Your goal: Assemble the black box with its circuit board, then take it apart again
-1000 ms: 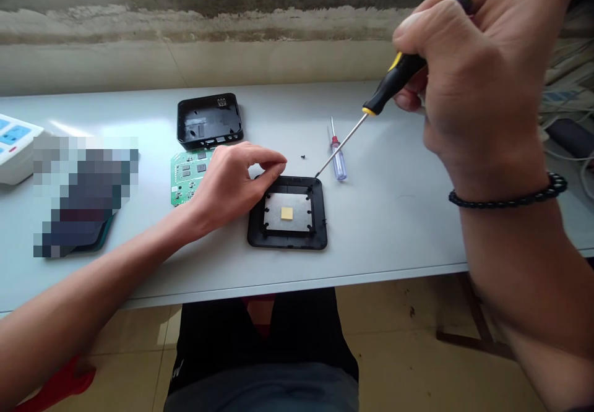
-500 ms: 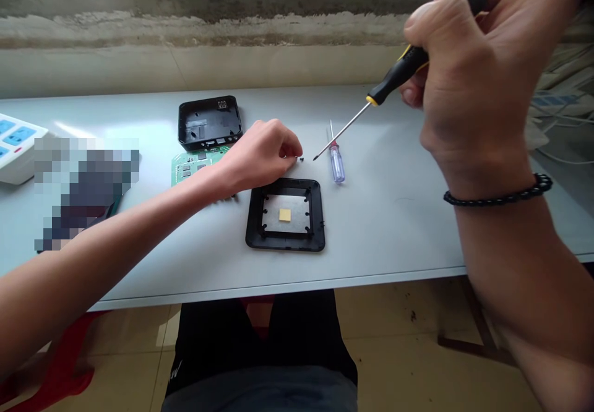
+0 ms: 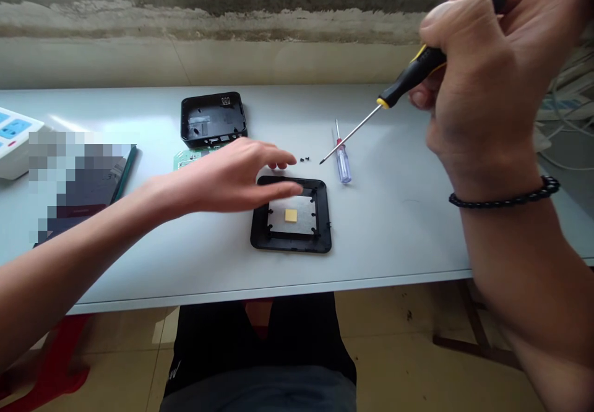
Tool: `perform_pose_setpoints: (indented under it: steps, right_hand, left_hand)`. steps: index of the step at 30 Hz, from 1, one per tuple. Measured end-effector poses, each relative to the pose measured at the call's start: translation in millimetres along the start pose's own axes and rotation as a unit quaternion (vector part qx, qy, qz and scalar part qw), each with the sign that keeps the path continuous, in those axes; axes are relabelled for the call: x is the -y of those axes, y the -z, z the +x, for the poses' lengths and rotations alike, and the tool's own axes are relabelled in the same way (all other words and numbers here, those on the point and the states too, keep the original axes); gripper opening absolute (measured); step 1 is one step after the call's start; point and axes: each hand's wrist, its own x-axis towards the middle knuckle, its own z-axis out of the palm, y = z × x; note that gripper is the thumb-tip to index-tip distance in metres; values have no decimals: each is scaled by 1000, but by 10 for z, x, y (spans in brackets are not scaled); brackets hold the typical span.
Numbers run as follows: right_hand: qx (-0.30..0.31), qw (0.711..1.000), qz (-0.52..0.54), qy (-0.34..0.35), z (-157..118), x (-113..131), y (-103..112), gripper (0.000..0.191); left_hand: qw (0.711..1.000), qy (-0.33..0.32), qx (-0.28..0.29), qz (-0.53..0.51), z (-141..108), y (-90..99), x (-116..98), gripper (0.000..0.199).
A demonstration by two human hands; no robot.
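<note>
My right hand (image 3: 482,72) is closed round the black and yellow handle of a screwdriver (image 3: 413,75), whose tip points down and left over the table. My left hand (image 3: 245,174) is open, thumb and fingers apart, with nothing between them. It reaches over the upper left of a square black base cover (image 3: 257,239), which has a metal plate (image 3: 301,225) and a yellow pad (image 3: 290,215) inside. Two small dark screws (image 3: 304,159) lie just beyond my left fingertips. A green circuit board (image 3: 185,158) is partly hidden under my left forearm.
An upturned black case shell (image 3: 213,118) lies behind the board. A second screwdriver with a clear handle (image 3: 343,164) lies right of the screws. At the left are a partly pixelated dark flat object (image 3: 99,183) and a white power strip (image 3: 21,152). White cables (image 3: 568,127) are at far right.
My left hand has opened and drawn back toward the base cover. Two screws now show where its fingertips were. The screwdriver in my right hand has shifted slightly right in view.
</note>
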Motion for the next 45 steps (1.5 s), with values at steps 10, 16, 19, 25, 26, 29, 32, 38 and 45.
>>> perform_pose_setpoints:
  steps: [10, 16, 19, 25, 26, 29, 32, 38, 45]
  right_hand:
    - [60, 997, 22, 33, -206, 98, -140, 13]
    - [76, 994, 66, 41, -297, 157, -208, 10]
    - [68, 996, 23, 44, -364, 256, -211, 11]
    - [104, 991, -55, 57, -510, 461, -194, 12]
    - [102, 989, -69, 77, -525, 476, -198, 12]
    - [90, 982, -110, 126, -560, 507, -222, 11]
    - [88, 979, -123, 140, -592, 540, -251, 10]
    - [107, 973, -140, 146, -613, 581, -251, 11]
    - [125, 962, -167, 174, -578, 569, -198, 8]
  left_hand:
    - [989, -91, 52, 102, -461, -96, -52, 104]
    - [988, -91, 3, 127, -469, -209, -86, 103]
    - [985, -83, -13, 148, -463, -254, -116, 109]
    - [977, -89, -39, 189, -461, -328, -162, 114]
    - [977, -88, -37, 190, -464, -333, -165, 112]
    - [979, -79, -28, 185, -471, -344, -170, 107]
    - [981, -74, -23, 176, -473, -353, -170, 104]
    - [982, -69, -21, 175, -476, -356, -177, 99]
    - [983, -69, -18, 171, -472, -353, -173, 98]
